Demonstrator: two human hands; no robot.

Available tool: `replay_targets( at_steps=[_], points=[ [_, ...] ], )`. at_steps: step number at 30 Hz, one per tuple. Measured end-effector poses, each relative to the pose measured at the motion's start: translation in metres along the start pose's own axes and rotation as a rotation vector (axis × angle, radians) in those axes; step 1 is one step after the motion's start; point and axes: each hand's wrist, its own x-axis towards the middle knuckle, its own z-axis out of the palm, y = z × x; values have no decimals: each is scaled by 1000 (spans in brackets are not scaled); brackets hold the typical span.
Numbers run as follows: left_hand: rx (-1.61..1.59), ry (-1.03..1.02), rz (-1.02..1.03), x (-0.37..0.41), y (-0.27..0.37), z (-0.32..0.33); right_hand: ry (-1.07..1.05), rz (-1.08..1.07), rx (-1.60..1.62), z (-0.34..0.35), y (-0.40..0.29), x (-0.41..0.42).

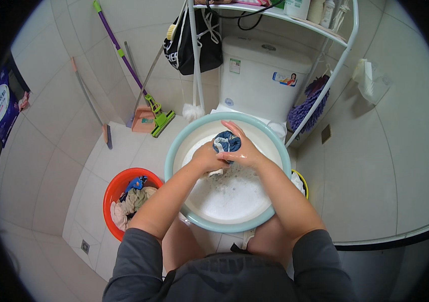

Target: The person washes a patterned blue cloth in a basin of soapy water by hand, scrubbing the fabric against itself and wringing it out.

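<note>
A bunched blue garment with white parts (230, 141) is held above a wide white basin with a pale green rim (283, 158). My left hand (206, 155) grips it from the left, its fingers partly hidden by the cloth. Wrapped around the other side is my right hand (246, 151), wet, with one finger stretched up past the bundle and another crossing below it. A piece of white cloth (215, 172) hangs just under my left hand. Sudsy water (233, 188) with bubbles lies in the basin.
An orange-red tub (108, 205) of clothes stands at left. A yellow-rimmed container (305, 183) is partly hidden at right. Behind the basin are a toilet (263, 75) and a white rack (341, 60). A purple-green mop (158, 113), dustpan (143, 120) and broom (107, 134) stand upper left.
</note>
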Motion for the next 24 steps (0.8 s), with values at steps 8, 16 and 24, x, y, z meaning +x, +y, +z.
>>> replay_targets(
  at_steps=[8,16,24],
  points=[
    [141,247,-10,-3,29,0,321,-178,-42,12,-11,-5],
    [117,385,25,-10,47,2,604,-13,96,18,-3,10],
    [38,358,57,-15,34,11,730,152,239,17,28,9]
  ],
)
